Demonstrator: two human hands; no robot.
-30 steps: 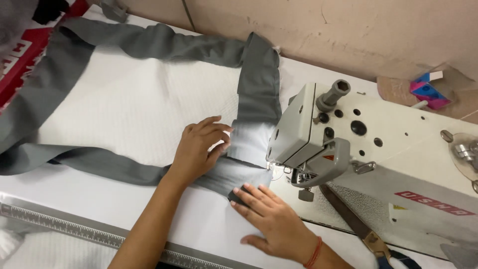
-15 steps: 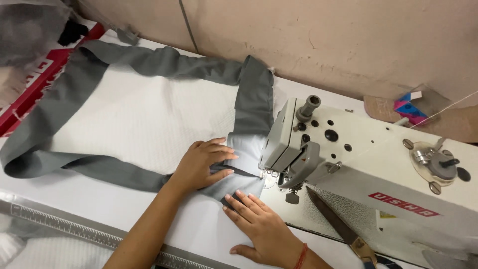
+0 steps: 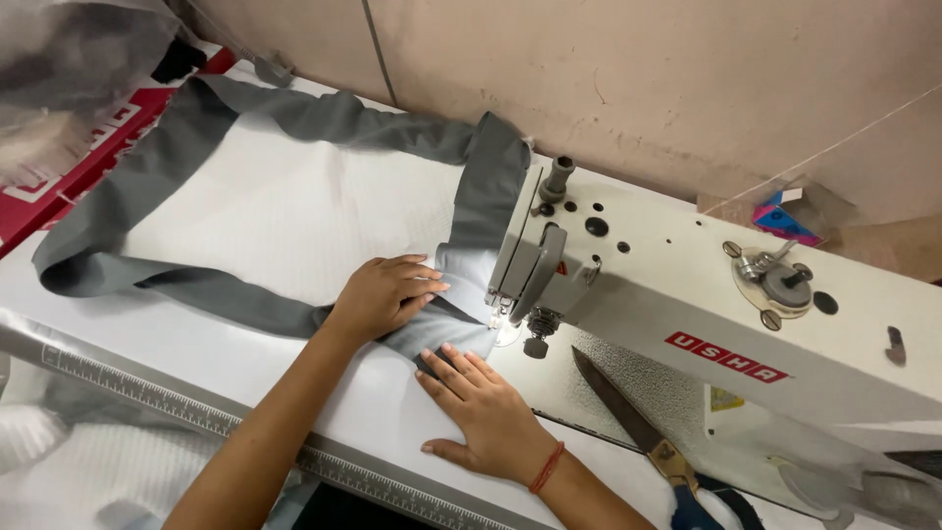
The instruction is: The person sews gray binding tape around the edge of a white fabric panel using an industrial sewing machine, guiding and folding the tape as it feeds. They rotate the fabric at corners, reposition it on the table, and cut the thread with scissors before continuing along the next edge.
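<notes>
A long grey fabric strip (image 3: 294,128) is lying in a wide loop on the white table (image 3: 275,216), its two ends meeting at the needle end of the white sewing machine (image 3: 687,324). The cloth is looking smooth, matte, and doubled over where it is passing under the machine's head. The left hand (image 3: 383,294) is pressing flat on the strip, just left of the needle. The right hand (image 3: 491,417) is lying open, fingertips on the strip's near edge (neither hand gripping). Scissors with blue handles (image 3: 657,451) are resting on the machine bed.
</notes>
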